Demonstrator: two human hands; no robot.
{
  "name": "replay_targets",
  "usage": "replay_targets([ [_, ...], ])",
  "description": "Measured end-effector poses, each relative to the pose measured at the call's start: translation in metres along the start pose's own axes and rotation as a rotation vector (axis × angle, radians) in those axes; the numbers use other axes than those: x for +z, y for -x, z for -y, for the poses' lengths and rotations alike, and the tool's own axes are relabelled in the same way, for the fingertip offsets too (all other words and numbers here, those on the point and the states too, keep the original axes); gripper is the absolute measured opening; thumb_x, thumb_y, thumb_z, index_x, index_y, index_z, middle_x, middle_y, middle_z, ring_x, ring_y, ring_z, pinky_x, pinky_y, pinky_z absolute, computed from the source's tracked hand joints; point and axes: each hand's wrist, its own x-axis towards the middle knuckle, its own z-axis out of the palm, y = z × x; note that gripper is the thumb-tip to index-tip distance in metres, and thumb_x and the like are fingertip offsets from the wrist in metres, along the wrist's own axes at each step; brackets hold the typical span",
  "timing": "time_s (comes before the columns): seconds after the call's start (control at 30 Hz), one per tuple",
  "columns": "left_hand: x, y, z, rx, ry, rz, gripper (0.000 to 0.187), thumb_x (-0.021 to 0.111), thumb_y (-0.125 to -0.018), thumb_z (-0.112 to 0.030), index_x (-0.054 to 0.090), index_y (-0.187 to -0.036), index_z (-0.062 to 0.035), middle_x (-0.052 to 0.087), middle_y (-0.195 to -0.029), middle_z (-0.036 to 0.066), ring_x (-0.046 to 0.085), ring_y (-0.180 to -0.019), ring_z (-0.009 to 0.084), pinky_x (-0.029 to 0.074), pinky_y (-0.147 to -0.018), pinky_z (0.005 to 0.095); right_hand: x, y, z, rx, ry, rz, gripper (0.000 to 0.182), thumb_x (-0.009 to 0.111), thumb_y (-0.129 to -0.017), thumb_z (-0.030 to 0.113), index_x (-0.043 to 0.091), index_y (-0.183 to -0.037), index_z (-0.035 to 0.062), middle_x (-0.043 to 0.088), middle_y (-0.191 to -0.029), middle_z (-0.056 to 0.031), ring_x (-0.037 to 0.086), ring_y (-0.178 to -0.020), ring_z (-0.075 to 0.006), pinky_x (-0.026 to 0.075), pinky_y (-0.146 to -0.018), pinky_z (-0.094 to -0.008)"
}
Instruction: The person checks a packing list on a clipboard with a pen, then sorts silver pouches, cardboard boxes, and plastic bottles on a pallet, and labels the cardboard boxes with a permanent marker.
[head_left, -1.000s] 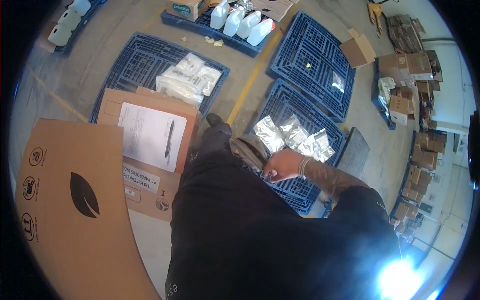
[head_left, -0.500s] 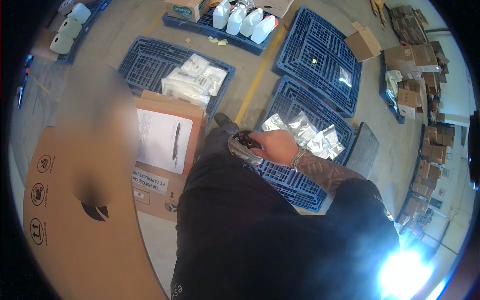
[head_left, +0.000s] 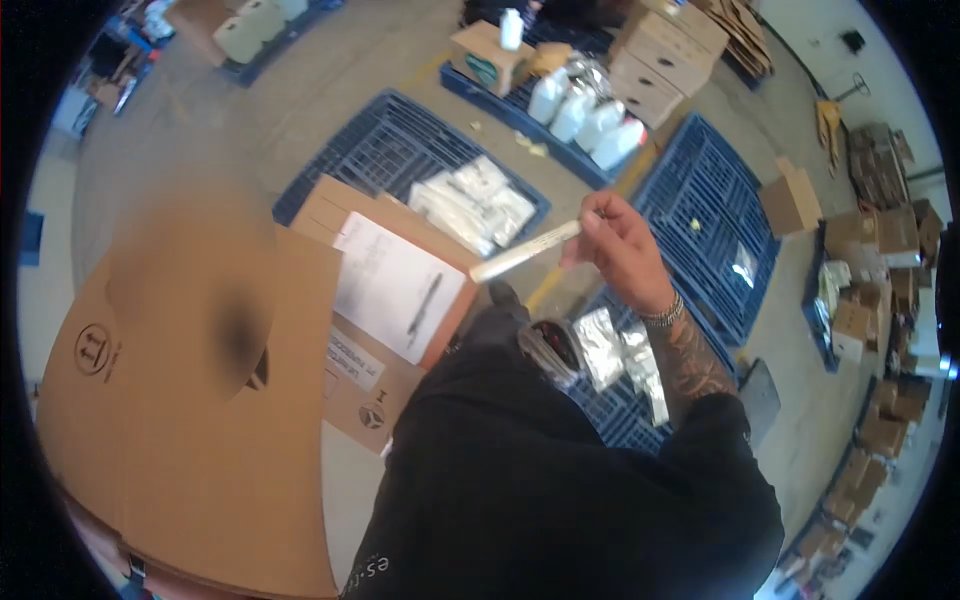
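My right hand (head_left: 625, 250) is raised, fingers closed on one end of a long, narrow, pale stick (head_left: 525, 252) with faint dark marks along it. Below that hand, a small pouch (head_left: 548, 352) gapes at my waist. My left hand (head_left: 95, 535) shows only in part at the lower left, by the edge of a large cardboard box (head_left: 190, 480); its fingers are hidden. Between the box and my body, a paper sheet (head_left: 385, 285) with a pen (head_left: 427, 305) on it rests on another carton (head_left: 400, 385).
Blue pallets (head_left: 700, 220) stand on the floor ahead. Clear plastic packs (head_left: 475, 200), silver foil bags (head_left: 600, 350) and white jugs (head_left: 585, 115) sit on some of them. Stacked cartons (head_left: 860, 310) line the right side. A blurred patch covers part of the large box.
My right hand has come out of the waist pouch and risen forward, now holding the pale stick. The view has shifted, and part of my left hand has come into sight.
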Motion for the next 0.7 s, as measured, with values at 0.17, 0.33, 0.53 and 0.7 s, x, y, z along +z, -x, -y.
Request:
replay_targets([
  [0.17,0.001,0.016,-0.011,-0.678,0.744,-0.048,0.056,0.039,-0.101,-0.038,0.038,-0.143,-0.0015,0.04,-0.146,0.012,0.037,-0.134,0.0215,0.025,-0.113,0.0365,0.054,-0.024,0.006,-0.303,-0.031,0.184,0.025,0.054,-0.097,0.025,0.047,-0.109,0.0038,0.06,-0.093,-0.0121,0.061,-0.076,-0.0186,0.051,-0.072,-0.0312],
  [0.33,0.007,0.027,0.0,-0.504,0.617,-0.126,0.064,0.039,-0.101,-0.041,0.029,-0.146,0.0036,0.033,-0.151,0.014,0.03,-0.139,0.0236,0.021,-0.115,0.0373,0.098,-0.026,0.043,-0.646,-0.066,0.277,0.034,0.06,-0.093,0.033,0.044,-0.105,0.0048,0.06,-0.083,-0.0148,0.063,-0.07,-0.0287,0.057,-0.062,-0.0421],
  [0.53,0.006,0.029,-0.024,-0.563,0.684,-0.119,0.073,0.047,-0.098,-0.041,0.024,-0.146,0.0082,0.032,-0.15,0.02,0.03,-0.139,0.0265,0.022,-0.114,0.0381,0.151,-0.016,0.081,-0.923,-0.483,0.722,0.029,0.057,-0.096,0.035,0.047,-0.106,0.0093,0.06,-0.096,-0.014,0.063,-0.063,-0.0298,0.057,-0.063,-0.0454],
  [0.7,0.005,0.031,-0.036,-0.582,0.779,-0.089,0.074,0.048,-0.097,-0.039,0.021,-0.146,0.0089,0.03,-0.15,0.022,0.029,-0.139,0.0273,0.023,-0.114,0.037,0.149,0.007,0.106,-0.865,-0.319,1.106,0.025,0.058,-0.095,0.029,0.05,-0.109,0.0103,0.059,-0.103,-0.0127,0.06,-0.06,-0.0254,0.056,-0.061,-0.0425],
])
